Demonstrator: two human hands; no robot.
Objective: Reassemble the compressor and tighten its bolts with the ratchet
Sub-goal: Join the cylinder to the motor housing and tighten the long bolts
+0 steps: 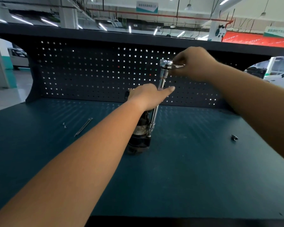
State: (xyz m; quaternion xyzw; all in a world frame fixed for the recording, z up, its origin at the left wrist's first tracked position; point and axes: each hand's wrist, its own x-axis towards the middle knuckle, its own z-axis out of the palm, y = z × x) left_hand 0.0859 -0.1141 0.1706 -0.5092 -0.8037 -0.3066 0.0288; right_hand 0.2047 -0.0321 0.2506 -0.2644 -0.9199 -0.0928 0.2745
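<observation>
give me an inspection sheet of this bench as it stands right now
surface: dark teal bench top, with a pegboard at the back
job's things: black compressor upright mid-bench; ratchet on a long extension bar that runs down along the compressor's right side
clutter: two long bolts and small screws lie left of the compressor; a small metal fitting lies to the right
hands: left hand holds the compressor's top, forefinger straight; right hand grips the ratchet handle
cables: nothing seen
surroundings: workshop hall with ceiling lights, red banner, white vehicle at far right
</observation>
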